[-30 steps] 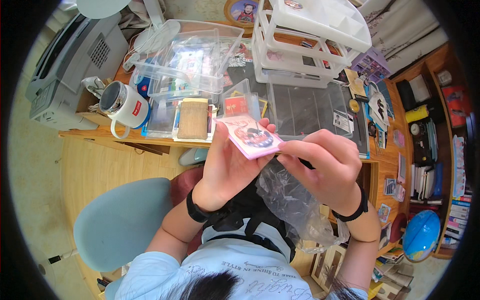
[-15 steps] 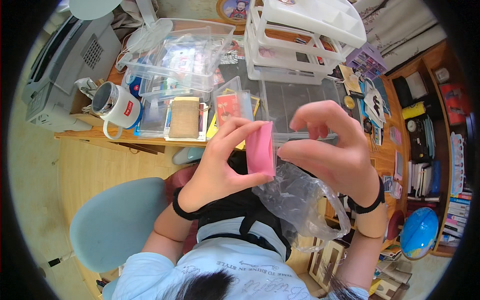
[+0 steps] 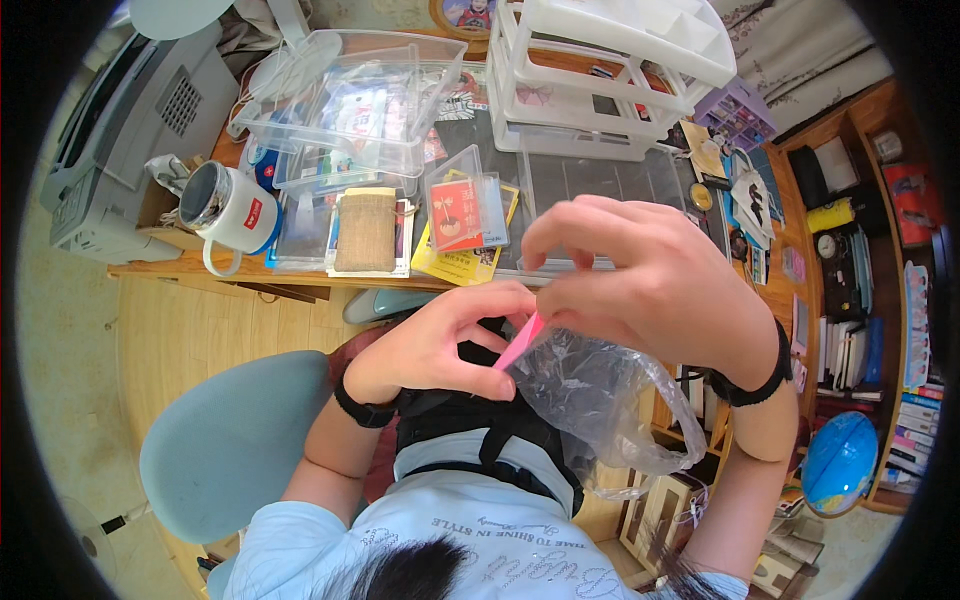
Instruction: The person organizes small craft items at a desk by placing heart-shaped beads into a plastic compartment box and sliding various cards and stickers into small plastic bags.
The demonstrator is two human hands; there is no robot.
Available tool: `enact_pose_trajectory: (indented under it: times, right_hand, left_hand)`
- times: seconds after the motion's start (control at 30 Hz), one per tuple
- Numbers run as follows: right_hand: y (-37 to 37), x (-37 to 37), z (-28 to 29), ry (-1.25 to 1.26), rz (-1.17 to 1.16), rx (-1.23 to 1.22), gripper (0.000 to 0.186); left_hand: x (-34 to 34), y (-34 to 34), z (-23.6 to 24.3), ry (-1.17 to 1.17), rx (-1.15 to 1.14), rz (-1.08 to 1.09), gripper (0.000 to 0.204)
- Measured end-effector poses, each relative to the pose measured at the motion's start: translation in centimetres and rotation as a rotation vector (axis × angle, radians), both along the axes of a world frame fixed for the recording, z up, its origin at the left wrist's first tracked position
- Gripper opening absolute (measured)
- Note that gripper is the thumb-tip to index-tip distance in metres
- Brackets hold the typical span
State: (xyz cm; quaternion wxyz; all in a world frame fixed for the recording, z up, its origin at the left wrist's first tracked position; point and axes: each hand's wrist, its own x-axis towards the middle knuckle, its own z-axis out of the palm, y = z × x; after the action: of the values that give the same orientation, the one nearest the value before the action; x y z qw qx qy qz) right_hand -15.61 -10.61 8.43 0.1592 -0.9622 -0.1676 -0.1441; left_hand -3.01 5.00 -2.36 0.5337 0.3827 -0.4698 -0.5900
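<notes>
A small flat pink pouch point(image 3: 519, 342), seen almost edge-on and tilted, is in front of my body. My left hand point(image 3: 435, 335) grips it, with the thumb at its lower end and the fingers near its upper end. My right hand point(image 3: 650, 280) is bent over the pouch's upper corner, its thumb side closed there. The meeting fingertips partly hide that corner, and whatever lies inside the pouch is out of sight. Under my right hand hangs a crumpled clear plastic bag point(image 3: 610, 400), above my lap.
On the desk stand a white mug point(image 3: 232, 212), clear plastic trays point(image 3: 350, 105) and a white drawer unit point(image 3: 600, 90). A burlap pouch point(image 3: 365, 232) and a red card in a clear case point(image 3: 457, 215) lie near the front edge. A blue chair point(image 3: 235, 440) is at left, a globe point(image 3: 838, 462) at right.
The pink pouch has turned from broad side to nearly edge-on and moved slightly lower. My right hand has come left over its upper corner; my left hand has dropped a little.
</notes>
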Motion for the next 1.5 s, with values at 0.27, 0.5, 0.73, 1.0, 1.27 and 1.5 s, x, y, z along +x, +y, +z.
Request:
enact_pose_trajectory:
  times: [0.27, 0.5, 0.73, 1.0, 1.27, 1.5]
  right_hand:
    - [-3.7, 0.0, -0.6, 0.295, -0.210, 0.292, 0.005]
    - [-6.3, -0.7, -1.5, 0.441, -0.505, 0.787, 0.008]
    - [-6.8, -1.3, -1.3, 0.375, -0.566, 0.904, 0.010]
    - [-7.4, -1.5, -1.2, 0.271, -0.684, 0.714, 0.012]
    - [-8.1, -0.9, -1.5, 0.385, -0.662, 0.822, 0.017]
    - [-10.4, -4.0, -0.6, 0.217, -0.823, 0.857, 0.016]
  left_hand:
    - [0.0, 0.2, -0.5, 0.294, 0.138, -0.147, 0.063]
    - [0.7, 1.7, -1.4, 0.240, 0.257, -0.075, 0.036]
    - [0.4, 2.3, -1.6, 0.261, 0.312, 0.350, 0.029]
    - [-0.2, 1.2, -1.5, 0.519, 0.048, 0.554, 0.040]
    - [-1.5, -0.8, -1.5, 0.797, 0.023, 0.344, 0.045]
    - [-2.1, -3.1, -1.7, 0.715, 0.115, 0.223, 0.041]
